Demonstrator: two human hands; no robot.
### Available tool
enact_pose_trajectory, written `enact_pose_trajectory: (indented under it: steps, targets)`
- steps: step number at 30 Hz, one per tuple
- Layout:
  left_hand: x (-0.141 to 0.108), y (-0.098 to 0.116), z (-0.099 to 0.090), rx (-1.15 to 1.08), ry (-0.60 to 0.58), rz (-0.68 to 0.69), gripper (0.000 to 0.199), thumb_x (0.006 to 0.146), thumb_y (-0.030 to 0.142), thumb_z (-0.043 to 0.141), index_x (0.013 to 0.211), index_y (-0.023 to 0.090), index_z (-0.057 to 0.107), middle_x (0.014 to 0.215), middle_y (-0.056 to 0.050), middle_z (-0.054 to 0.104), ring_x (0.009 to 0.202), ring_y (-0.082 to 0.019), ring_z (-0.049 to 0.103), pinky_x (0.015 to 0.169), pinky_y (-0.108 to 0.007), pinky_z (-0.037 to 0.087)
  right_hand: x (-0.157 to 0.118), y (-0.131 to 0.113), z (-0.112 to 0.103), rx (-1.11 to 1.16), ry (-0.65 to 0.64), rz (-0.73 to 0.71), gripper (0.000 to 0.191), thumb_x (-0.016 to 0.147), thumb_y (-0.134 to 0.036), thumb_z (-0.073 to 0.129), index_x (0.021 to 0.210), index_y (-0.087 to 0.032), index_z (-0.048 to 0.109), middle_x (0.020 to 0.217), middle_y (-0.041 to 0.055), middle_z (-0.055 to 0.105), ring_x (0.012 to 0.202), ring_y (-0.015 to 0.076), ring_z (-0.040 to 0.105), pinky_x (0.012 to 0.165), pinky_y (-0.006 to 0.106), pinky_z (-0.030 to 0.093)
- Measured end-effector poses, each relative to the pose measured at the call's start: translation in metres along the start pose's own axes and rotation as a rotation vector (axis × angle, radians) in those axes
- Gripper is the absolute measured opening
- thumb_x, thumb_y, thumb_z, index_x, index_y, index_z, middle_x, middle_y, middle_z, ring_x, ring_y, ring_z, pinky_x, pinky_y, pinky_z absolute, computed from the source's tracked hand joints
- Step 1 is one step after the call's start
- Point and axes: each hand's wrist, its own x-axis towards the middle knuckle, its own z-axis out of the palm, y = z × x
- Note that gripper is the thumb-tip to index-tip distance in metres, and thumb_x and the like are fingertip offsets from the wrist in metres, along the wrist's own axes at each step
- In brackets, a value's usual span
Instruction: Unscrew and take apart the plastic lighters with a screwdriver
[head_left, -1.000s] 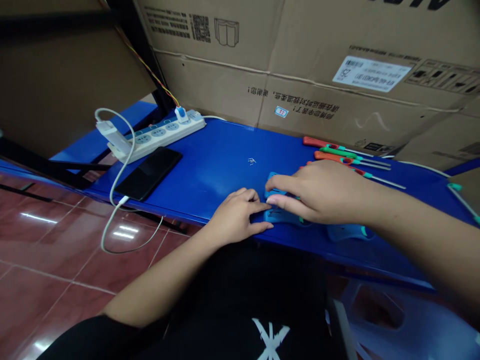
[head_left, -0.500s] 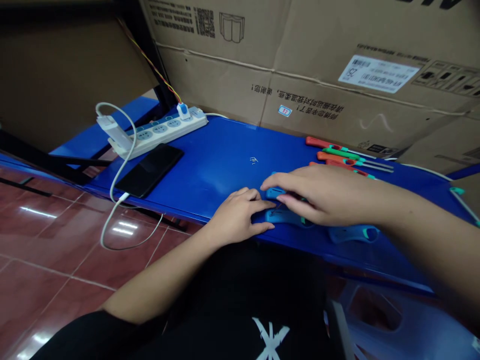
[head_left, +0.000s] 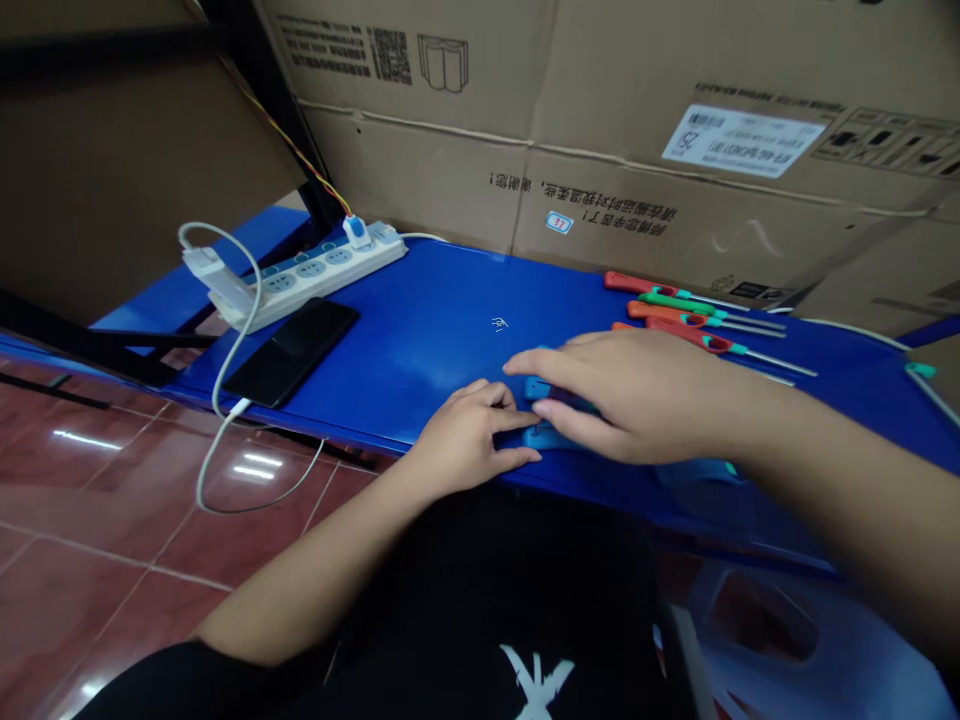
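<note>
My left hand (head_left: pixel 480 435) rests at the front edge of the blue table (head_left: pixel 420 350), its index finger and thumb at the end of a blue handle piece (head_left: pixel 546 438). Over that piece reaches my right hand (head_left: pixel 600 395), palm down, thumb and index finger apart around the piece's end. What the right fingertips touch is too small to make out. A second blue piece (head_left: pixel 537 387) shows between the right thumb and index finger. Another blue handle (head_left: pixel 697 470) lies partly under the right wrist.
Behind my right hand lie red, orange and green lighters (head_left: pixel 675 300) with metal rods. A black phone (head_left: pixel 292 350) and a white power strip (head_left: pixel 307 275) with cables are at left. A cardboard box (head_left: pixel 450 140) stands along the back.
The view has shifted slightly. My right hand has moved a little left and lower over the blue pieces, hiding more of them. My left hand keeps its place beside them.
</note>
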Motion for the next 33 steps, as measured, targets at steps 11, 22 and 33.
enact_pose_trajectory:
  steps: [11, 22, 33]
  targets:
    - [0.006, 0.003, -0.001, -0.073, -0.012, -0.112, 0.036, 0.077, 0.044, 0.081, 0.109, 0.029, 0.077, 0.092, -0.002, 0.063, 0.09, -0.02, 0.059, 0.097, -0.044, 0.046, -0.001, 0.007, 0.005, 0.021, 0.053, 0.069, 0.036, 0.097, -0.042, 0.045, 0.12, -0.025, 0.067, 0.068, 0.0039, 0.066, 0.059, 0.0188, 0.055, 0.058, 0.03, 0.026]
    - [0.004, 0.001, 0.0, -0.039, 0.011, -0.039, 0.039, 0.081, 0.044, 0.078, 0.116, 0.027, 0.075, 0.097, -0.004, 0.066, 0.094, -0.022, 0.06, 0.094, -0.044, 0.048, -0.002, 0.012, 0.009, 0.023, 0.066, 0.108, 0.032, 0.098, -0.043, 0.049, 0.11, -0.022, 0.068, 0.074, 0.0061, 0.067, 0.066, 0.0215, 0.06, 0.059, 0.031, 0.033]
    - [0.005, 0.004, -0.001, -0.027, -0.011, 0.003, 0.042, 0.085, 0.044, 0.074, 0.123, 0.025, 0.07, 0.103, -0.005, 0.065, 0.095, -0.02, 0.059, 0.093, -0.04, 0.048, -0.025, 0.033, -0.003, 0.118, 0.163, -0.103, 0.027, 0.094, -0.017, 0.052, 0.114, -0.024, 0.068, 0.1, 0.0058, 0.067, 0.083, 0.0189, 0.062, 0.066, 0.03, 0.042]
